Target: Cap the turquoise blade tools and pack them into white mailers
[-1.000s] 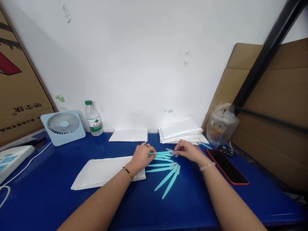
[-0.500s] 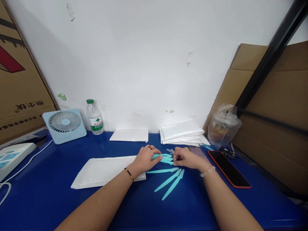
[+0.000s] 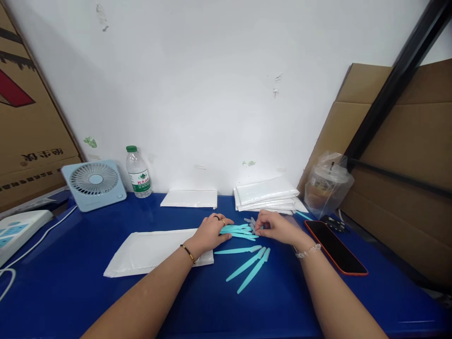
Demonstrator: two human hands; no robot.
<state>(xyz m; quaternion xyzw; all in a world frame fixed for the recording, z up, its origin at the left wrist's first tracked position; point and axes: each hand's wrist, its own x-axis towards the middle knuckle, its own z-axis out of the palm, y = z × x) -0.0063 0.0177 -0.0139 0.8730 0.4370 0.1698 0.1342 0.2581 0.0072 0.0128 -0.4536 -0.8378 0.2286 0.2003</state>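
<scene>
My left hand [image 3: 209,233] is closed around the handle ends of a bunch of turquoise eyebrow razors [image 3: 240,231] lying on the blue table. At the other end of the bunch, my right hand [image 3: 277,228] has its fingertips pinched together; what they hold, if anything, is hidden. Small grey pieces [image 3: 251,222], like blade caps, lie beside those fingertips. Three loose eyebrow razors [image 3: 246,264] are fanned out nearer to me. A white padded envelope [image 3: 148,252] lies flat, partly under my left wrist.
Against the wall are a white packet [image 3: 189,198] and a stack of white envelopes [image 3: 266,194]. A fan [image 3: 95,183], a water bottle [image 3: 138,174] and a power strip [image 3: 21,230] stand left. On the right are a bagged drink cup [image 3: 325,186] and a phone [image 3: 335,247].
My right hand has drawn slightly away from the razor ends, leaving more of the bunch and grey pieces showing. My left hand has shifted slightly left, still on the bunch.
</scene>
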